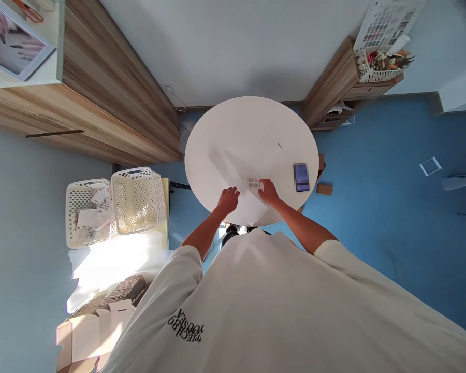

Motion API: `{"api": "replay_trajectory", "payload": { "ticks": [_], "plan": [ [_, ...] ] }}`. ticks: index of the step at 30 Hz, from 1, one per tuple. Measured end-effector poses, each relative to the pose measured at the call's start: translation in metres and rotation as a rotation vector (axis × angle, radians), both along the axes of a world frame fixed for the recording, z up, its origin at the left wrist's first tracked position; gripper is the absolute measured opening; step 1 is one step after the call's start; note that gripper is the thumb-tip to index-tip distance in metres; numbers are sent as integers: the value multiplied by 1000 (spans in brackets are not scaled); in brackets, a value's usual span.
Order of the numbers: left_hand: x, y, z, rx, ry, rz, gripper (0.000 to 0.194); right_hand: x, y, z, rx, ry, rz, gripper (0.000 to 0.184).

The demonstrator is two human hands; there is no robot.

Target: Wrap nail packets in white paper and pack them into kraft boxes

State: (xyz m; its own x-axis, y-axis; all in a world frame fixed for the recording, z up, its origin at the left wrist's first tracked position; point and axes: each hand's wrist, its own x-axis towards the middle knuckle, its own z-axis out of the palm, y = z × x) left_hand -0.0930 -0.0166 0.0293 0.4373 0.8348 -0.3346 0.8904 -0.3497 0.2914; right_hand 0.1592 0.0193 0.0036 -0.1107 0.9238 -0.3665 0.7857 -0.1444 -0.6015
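Observation:
Several tiny shiny pieces (252,182) lie in two short rows near the front of the round white table (248,124). My right hand (268,191) is at their right side, thumb and fingers apart, the tips close to the pieces. Whether a fingertip touches one is too small to tell. To the left of the pieces, my left hand (229,198) rests at the table with its fingers loosely bent and apart, holding nothing visible.
A blue-purple packet (302,177) lies at the table's right, and a small dark sliver (279,145) farther back. White baskets (137,202) stand on the left, above cardboard boxes (89,331). A wooden cabinet (334,77) stands at back right.

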Motion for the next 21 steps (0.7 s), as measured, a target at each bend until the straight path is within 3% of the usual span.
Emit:
{"api": "replay_trajectory", "payload": {
  "ticks": [3, 9, 16, 21],
  "plan": [
    [-4, -7, -10, -25, 24, -85, 52, 0, 10, -9, -19, -64, 22, 62],
    [-15, -26, -27, -79, 105, 6, 69, -5, 22, -23, 7, -119, 69, 78],
    [-14, -26, -27, -164, 119, 33, 77, -6, 26, -32, 71, -146, 73, 69],
    [-11, -16, -32, -151, 92, 4, 85, 15, 21, -29, 91, -164, -73, 66]
  ]
}}
